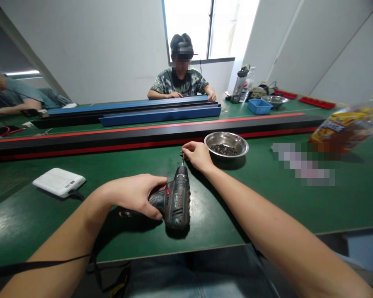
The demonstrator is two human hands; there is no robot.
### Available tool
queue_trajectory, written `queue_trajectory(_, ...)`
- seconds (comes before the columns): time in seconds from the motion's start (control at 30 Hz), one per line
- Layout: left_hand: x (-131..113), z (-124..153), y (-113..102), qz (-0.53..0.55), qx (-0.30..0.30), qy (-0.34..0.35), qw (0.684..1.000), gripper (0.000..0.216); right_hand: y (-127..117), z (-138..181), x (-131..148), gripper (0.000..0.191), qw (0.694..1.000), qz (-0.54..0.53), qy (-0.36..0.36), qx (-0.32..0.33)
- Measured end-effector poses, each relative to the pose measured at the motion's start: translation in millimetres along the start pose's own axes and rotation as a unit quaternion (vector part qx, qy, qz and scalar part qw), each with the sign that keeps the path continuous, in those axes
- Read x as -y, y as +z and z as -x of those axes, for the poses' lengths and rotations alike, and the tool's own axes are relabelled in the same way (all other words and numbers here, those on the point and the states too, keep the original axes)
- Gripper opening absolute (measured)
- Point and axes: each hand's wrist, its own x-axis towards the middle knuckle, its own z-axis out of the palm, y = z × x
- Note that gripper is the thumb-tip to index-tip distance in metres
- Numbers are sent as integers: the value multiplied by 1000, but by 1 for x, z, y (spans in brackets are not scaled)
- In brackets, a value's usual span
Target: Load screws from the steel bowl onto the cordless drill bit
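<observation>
A black cordless drill (178, 203) lies on its side low over the green table, its bit pointing away from me. My left hand (136, 192) is wrapped round its handle. At the far end of the bit (183, 159), my right hand (199, 155) has thumb and forefinger pinched together; what they hold is too small to make out. Just right of that hand stands a steel bowl (244, 145) with many small dark pieces (224, 150), which look like screws. Behind both hands a long black and red bar (136, 135) stretches across the table.
A white power bank (59, 182) with a cable lies at the left. Blue profiles (161, 114) lie beyond the bar, before a seated person (180, 80). To the right are a snack bag (345, 128), a blue basket (260, 106) and bottles (240, 85). Another person (17, 95) sits far left.
</observation>
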Motion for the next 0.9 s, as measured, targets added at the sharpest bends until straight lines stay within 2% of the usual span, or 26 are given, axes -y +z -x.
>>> queue_trajectory(0.23,1,1,0,-4,-3,3,1000,66,0,3,7,23,1000,4,7,-5)
queue_trajectory(0.37,3,2,-1,-11,-7,5,1000,65,0,4,11,22,999,-15,28,-6)
queue_trajectory(0.9,6,4,-1,-16,-11,2,1000,67,1,5,11,25,1000,-12,18,4)
